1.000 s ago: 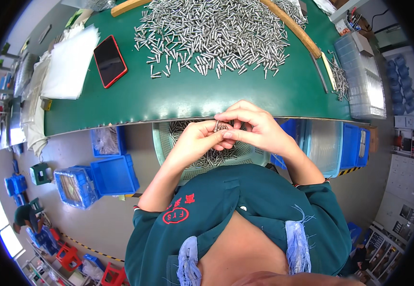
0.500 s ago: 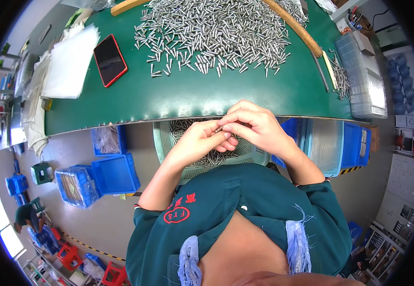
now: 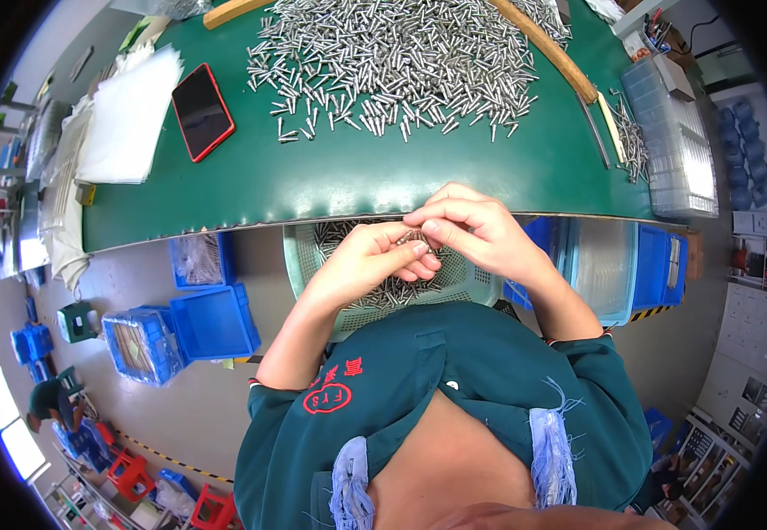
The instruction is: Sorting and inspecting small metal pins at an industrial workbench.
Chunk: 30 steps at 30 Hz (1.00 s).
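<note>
You are holding both hands together just below the near edge of the green counter (image 3: 357, 181), above a pale perforated basket (image 3: 304, 256) of small metal pins in your lap. Your left hand (image 3: 370, 261) and right hand (image 3: 472, 230) are meeting fingertip to fingertip, pinching a small metal pin (image 3: 412, 237) between them; it is mostly hidden by your fingers. A large heap of metal pins (image 3: 392, 53) is lying across the counter, with a red-cased phone (image 3: 202, 110) and a stack of white sheets (image 3: 127, 115) to its left. Blue bins (image 3: 216, 322) are sitting on the floor at your left.
</note>
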### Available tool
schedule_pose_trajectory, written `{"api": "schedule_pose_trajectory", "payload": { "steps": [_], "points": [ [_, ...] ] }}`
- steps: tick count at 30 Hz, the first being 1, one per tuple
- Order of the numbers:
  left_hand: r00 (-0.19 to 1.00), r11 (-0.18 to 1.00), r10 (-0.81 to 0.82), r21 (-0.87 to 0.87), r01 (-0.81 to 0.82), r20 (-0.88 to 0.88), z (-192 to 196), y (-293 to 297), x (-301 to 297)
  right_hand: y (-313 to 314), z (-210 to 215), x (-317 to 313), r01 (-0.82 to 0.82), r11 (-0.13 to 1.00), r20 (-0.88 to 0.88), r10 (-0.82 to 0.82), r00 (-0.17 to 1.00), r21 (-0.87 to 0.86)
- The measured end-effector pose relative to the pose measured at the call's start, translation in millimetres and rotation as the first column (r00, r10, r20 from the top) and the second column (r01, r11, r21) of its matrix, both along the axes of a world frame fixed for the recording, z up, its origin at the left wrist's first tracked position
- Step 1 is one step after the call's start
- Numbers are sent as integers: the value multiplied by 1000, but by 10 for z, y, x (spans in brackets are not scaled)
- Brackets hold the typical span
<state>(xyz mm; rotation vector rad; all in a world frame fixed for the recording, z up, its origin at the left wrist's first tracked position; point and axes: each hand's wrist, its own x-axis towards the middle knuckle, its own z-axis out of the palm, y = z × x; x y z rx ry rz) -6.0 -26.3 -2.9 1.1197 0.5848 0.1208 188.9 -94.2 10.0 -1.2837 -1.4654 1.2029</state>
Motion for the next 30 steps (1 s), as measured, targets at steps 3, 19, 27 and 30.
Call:
{"api": "schedule_pose_trajectory", "payload": {
  "steps": [3, 19, 27, 30],
  "points": [
    [1000, 998, 28, 52, -28, -12, -49, -5, 1, -24, 9, -35, -42, 992, 143, 26, 989, 116],
    [998, 992, -56, -113, 52, -38, 26, 71, -3, -1, 27, 2, -73, 996, -10, 73, 997, -46],
    [999, 995, 4, 102, 2, -51, 31, -1, -14, -15, -14, -78, -23, 999, 113, 20, 993, 25],
    [1000, 999, -15, 42, 15, 3, 114, -6, -53, -51, -80, -132, -33, 966, -464, -94, 881, -258]
  ]
}}
